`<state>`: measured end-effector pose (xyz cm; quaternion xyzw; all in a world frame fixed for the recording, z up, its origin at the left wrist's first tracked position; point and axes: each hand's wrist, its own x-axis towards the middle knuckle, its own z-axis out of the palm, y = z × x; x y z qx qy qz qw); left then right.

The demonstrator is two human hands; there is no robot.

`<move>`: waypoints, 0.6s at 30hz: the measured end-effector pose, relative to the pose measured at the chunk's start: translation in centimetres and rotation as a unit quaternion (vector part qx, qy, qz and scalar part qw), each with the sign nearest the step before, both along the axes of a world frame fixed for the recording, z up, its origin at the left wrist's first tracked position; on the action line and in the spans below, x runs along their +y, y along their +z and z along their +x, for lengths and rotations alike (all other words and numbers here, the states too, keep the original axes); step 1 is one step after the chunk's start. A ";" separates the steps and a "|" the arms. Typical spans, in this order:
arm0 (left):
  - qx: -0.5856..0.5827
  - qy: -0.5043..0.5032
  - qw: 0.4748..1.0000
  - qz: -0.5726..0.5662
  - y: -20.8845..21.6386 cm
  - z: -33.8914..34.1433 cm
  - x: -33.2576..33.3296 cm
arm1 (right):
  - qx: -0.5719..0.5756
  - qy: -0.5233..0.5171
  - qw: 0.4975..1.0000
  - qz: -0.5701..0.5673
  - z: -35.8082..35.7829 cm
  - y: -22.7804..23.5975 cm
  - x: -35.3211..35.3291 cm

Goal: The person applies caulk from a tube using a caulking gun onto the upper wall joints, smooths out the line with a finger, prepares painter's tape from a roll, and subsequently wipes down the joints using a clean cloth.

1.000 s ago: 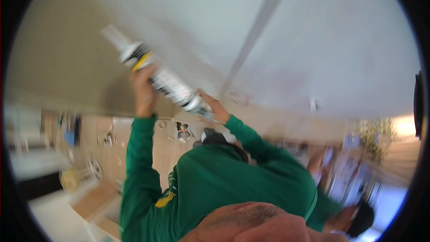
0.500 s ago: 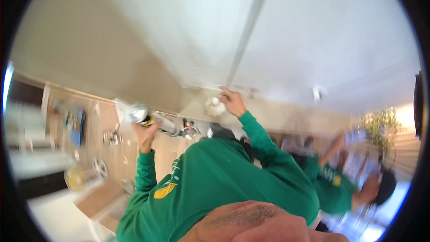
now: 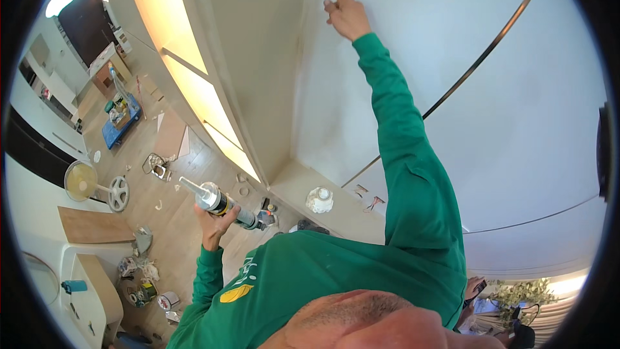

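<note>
My left hand (image 3: 215, 225) is wrapped round a caulking gun (image 3: 244, 216) loaded with a silver, black and yellow sealant tube (image 3: 216, 199). Its pale nozzle points up and to the left. High up at the far side, my right hand (image 3: 349, 15) is raised with nothing in it. The index finger is stretched out and the other fingers are partly curled. That fingertip is near the corner seam where the white panel (image 3: 413, 19) meets the beige side wall (image 3: 271, 58); I cannot tell whether it touches.
A pale ledge (image 3: 290, 184) carries a white crumpled-looking bundle (image 3: 320, 200). Lit shelves (image 3: 187, 39) stand at the left. On the floor are a blue trolley (image 3: 121, 130), a fan (image 3: 81, 181), boards (image 3: 97, 225) and scraps. Another person's hand (image 3: 475, 284) holds a dark object at lower right.
My right hand has moved up and away along the corner, its arm now stretched out. The view has turned, bringing the lit shelves in. The caulking gun stays in my left hand.
</note>
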<state>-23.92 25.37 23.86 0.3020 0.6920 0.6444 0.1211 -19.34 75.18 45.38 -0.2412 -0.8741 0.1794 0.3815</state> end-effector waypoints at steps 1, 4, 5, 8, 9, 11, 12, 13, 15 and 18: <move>0.000 0.011 1.000 0.001 -0.5 0.0 0.0 | 0.004 -0.011 1.000 0.019 -0.9 0.7 1.6; 0.005 0.045 0.999 -0.007 -1.8 0.0 -0.3 | -0.046 -0.048 0.998 0.022 -1.6 2.1 2.2; -0.001 0.059 0.998 -0.008 -2.4 0.0 -0.6 | -0.072 -0.058 0.996 0.014 -1.9 2.5 1.8; -0.033 0.091 0.995 -0.010 -4.0 0.0 -1.1 | -0.075 -0.049 0.996 0.016 -2.6 2.4 2.4; -0.033 0.089 0.995 -0.007 -4.2 -0.1 -0.9 | -0.075 -0.037 0.996 0.008 -2.3 2.8 2.3; -0.034 0.100 0.994 -0.010 -4.5 -0.2 -1.2 | -0.077 0.000 0.997 -0.017 -2.5 3.5 1.6; -0.028 0.097 0.995 -0.024 -4.4 -0.2 -1.1 | -0.073 -0.003 0.997 -0.023 -2.2 3.7 1.4; -0.030 0.091 0.995 -0.025 -4.4 -0.2 -1.1 | -0.074 -0.008 0.997 -0.028 -1.8 4.1 0.9; -0.035 0.086 0.995 -0.028 -4.3 -0.5 -0.9 | -0.063 0.000 0.997 -0.046 -1.6 4.2 0.3; -0.042 0.078 0.995 -0.034 -3.7 -0.3 -0.8 | -0.018 0.036 0.996 -0.081 -1.8 3.5 0.4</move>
